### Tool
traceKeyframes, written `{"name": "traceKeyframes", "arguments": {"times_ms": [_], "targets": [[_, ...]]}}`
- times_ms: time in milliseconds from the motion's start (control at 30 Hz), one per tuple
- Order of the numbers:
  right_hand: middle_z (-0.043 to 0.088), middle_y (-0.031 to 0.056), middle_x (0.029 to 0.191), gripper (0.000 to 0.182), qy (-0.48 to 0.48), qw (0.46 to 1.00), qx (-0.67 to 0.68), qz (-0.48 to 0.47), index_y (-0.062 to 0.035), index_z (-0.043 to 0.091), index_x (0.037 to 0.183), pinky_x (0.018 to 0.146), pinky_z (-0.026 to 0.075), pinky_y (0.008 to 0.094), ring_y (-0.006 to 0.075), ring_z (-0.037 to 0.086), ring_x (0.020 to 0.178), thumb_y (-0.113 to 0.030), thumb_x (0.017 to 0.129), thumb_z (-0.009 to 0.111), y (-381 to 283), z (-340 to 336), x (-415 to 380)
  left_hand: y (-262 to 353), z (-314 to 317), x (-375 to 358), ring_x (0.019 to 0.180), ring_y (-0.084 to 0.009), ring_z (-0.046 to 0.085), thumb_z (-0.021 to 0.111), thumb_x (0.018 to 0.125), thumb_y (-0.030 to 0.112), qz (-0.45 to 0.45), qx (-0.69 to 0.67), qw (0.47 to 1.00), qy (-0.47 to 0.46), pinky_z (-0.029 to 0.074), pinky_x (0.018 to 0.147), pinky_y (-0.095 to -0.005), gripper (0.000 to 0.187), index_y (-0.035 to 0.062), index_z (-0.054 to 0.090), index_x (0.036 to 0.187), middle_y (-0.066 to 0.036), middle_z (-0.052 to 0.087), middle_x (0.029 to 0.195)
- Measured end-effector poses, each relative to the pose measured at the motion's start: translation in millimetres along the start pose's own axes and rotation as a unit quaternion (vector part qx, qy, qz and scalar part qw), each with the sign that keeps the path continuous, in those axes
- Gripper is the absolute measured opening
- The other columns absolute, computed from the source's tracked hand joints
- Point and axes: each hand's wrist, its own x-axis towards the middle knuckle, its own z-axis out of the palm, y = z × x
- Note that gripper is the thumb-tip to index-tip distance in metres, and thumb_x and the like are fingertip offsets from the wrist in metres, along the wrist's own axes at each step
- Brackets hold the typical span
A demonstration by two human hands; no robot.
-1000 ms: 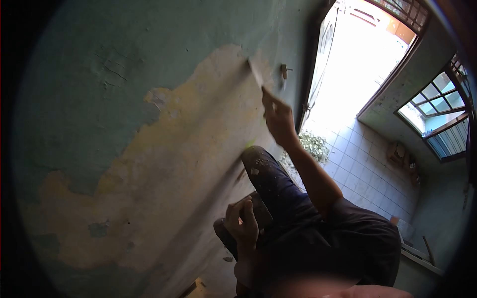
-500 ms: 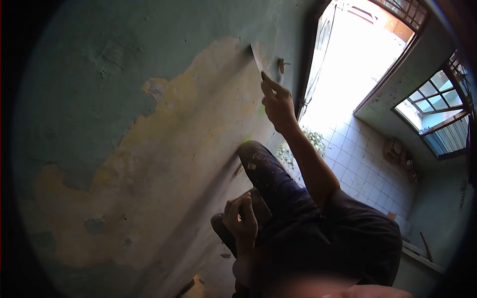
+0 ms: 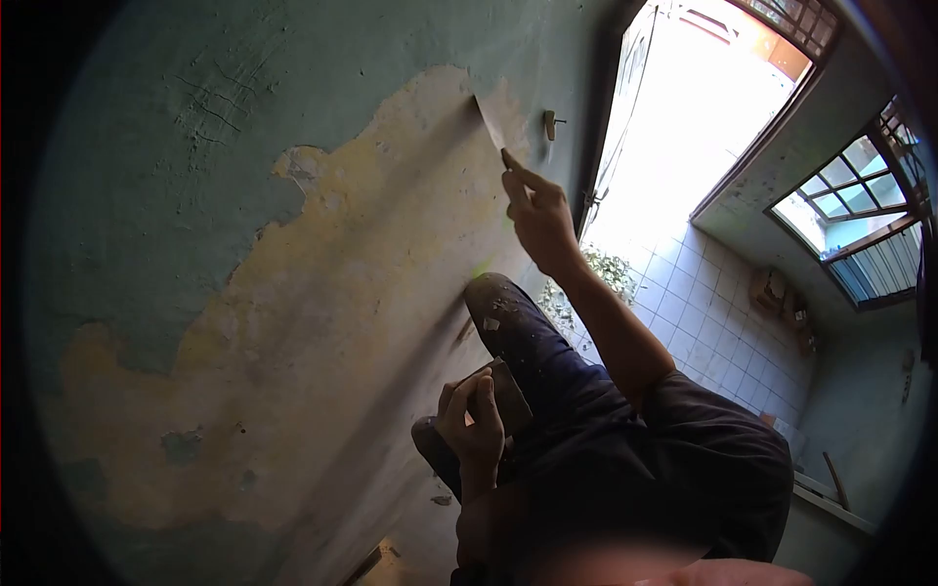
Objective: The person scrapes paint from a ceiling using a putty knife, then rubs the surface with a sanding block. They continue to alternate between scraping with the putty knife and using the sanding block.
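Note:
My right hand [image 3: 539, 220] is closed round the handle of a scraper [image 3: 489, 122], arm stretched forward. Its thin blade lies against or very near the wall's bare patch [image 3: 391, 215], close to the upper end. Yellowish and pale plaster shows in that patch, with green paint [image 3: 147, 195] flaking at its ragged border. Lower down, near my knees, my left hand [image 3: 473, 420] has its fingers closed on a flat dark rectangular plate [image 3: 512, 398]; whether it has a handle is hidden. Pale flakes cling to my trouser leg [image 3: 523, 322].
A small fixture [image 3: 550, 124] juts from the wall beside the bright open doorway [image 3: 699, 127]. Paint chips [image 3: 606, 275] litter the white tiled floor [image 3: 699, 303]. Boxes [image 3: 772, 290] stand below a barred window [image 3: 850, 200]. Cracks [image 3: 210, 103] mark the green paint.
The scraper and my right hand have shifted slightly left and down along the bare patch. The plate in my left hand has tilted and shows more of its face.

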Motion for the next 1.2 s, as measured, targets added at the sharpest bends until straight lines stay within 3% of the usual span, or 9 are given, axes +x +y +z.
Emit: {"name": "traceKeyframes", "arguments": {"times_ms": [100, 233, 367, 433, 533, 633, 967, 1033, 1200], "targets": [[0.061, 0.0054, 0.072, 0.044, 0.025, 0.989, 0.024, -0.141, -0.0058, 0.060, 0.141, 0.063, 0.047, 0.0303, 0.0092, 0.054, 0.066, -0.026, 0.103, 0.056, 17, 14, -5, 2, -2, -2, 0.082, -0.0247, 0.070, 0.068, 0.096, 0.007, 0.031, 0.012, 0.999, -0.001, 0.054, 0.076, -0.0337, 0.009, -0.0009, 0.072, 0.094, -0.013, 0.072, 0.089], [0.074, 0.0153, 0.101, 0.043, 0.007, 1.000, 0.024, -0.015, -0.0041, 0.060, 0.141, 0.087, 0.051, 0.0317, 0.0160, 0.067, 0.094, -0.026, 0.104, 0.054, 0, 10, -1, 4, -2, -9, 0.081, -0.0245, 0.070, 0.068, 0.095, 0.005, 0.002, 0.002, 1.000, 0.001, 0.053, 0.075, -0.0333, 0.007, -0.0006, 0.072, 0.093, -0.013, 0.072, 0.089], [0.047, -0.0054, 0.064, 0.044, 0.047, 0.985, 0.046, -0.159, -0.0121, 0.057, 0.146, 0.048, 0.032, 0.0245, 0.0030, 0.038, 0.053, -0.025, 0.104, 0.058, 19, 19, 6, -1, -3, -1, 0.082, -0.0240, 0.070, 0.069, 0.094, 0.004, 0.015, -0.003, 1.000, 0.005, 0.054, 0.075, -0.0336, 0.006, -0.0008, 0.072, 0.095, -0.013, 0.073, 0.090], [0.045, -0.0055, 0.063, 0.044, -0.011, 0.995, 0.091, -0.039, -0.0122, 0.057, 0.146, 0.049, 0.033, 0.0246, 0.0032, 0.039, 0.054, -0.025, 0.104, 0.058, -1, 9, -7, 2, -5, -9, 0.081, -0.0244, 0.070, 0.068, 0.094, 0.004, 0.004, -0.007, 1.000, 0.010, 0.053, 0.075, -0.0332, 0.006, -0.0006, 0.072, 0.093, -0.012, 0.072, 0.089], [0.044, -0.0084, 0.062, 0.045, 0.028, 0.985, 0.053, -0.159, -0.0116, 0.056, 0.147, 0.046, 0.029, 0.0247, 0.0020, 0.035, 0.051, -0.027, 0.105, 0.057, 15, 24, -9, 6, -4, -4, 0.081, -0.0241, 0.070, 0.068, 0.094, 0.004, 0.008, -0.005, 1.000, 0.013, 0.053, 0.075, -0.0333, 0.006, -0.0008, 0.072, 0.094, -0.012, 0.072, 0.089], [0.047, -0.0044, 0.060, 0.044, 0.013, 0.994, 0.083, -0.063, -0.0090, 0.059, 0.144, 0.046, 0.033, 0.0276, 0.0032, 0.038, 0.051, -0.026, 0.103, 0.056, -7, 18, -4, -1, -9, -10, 0.082, -0.0239, 0.070, 0.068, 0.095, 0.005, -0.002, 0.004, 1.000, 0.004, 0.053, 0.075, -0.0332, 0.007, -0.0010, 0.072, 0.094, -0.012, 0.072, 0.089], [0.040, -0.0063, 0.062, 0.043, 0.041, 0.983, 0.032, -0.177, -0.0127, 0.056, 0.147, 0.051, 0.032, 0.0235, 0.0019, 0.037, 0.055, -0.025, 0.106, 0.054, 14, 41, -15, -8, -5, -13, 0.080, -0.0231, 0.069, 0.069, 0.095, 0.006, 0.003, -0.015, 1.000, 0.014, 0.052, 0.074, -0.0331, 0.008, -0.0013, 0.072, 0.094, -0.012, 0.072, 0.088], [0.061, 0.0054, 0.072, 0.044, 0.057, 0.977, 0.023, -0.204, -0.0077, 0.058, 0.144, 0.063, 0.045, 0.0270, 0.0061, 0.048, 0.063, -0.023, 0.103, 0.055, 4, 35, -6, -10, -5, -9, 0.080, -0.0230, 0.069, 0.069, 0.095, 0.006, 0.003, -0.016, 1.000, 0.013, 0.052, 0.074, -0.0331, 0.008, -0.0013, 0.072, 0.094, -0.012, 0.072, 0.088], [0.052, -0.0014, 0.065, 0.044, 0.030, 0.983, 0.043, -0.176, -0.0091, 0.058, 0.145, 0.050, 0.036, 0.0269, 0.0036, 0.039, 0.055, -0.025, 0.104, 0.054, 7, 39, -19, -10, -3, -13, 0.079, -0.0234, 0.070, 0.068, 0.094, 0.005, 0.022, -0.010, 1.000, 0.017, 0.053, 0.072, -0.0331, 0.007, -0.0008, 0.072, 0.094, -0.013, 0.073, 0.088]]}}
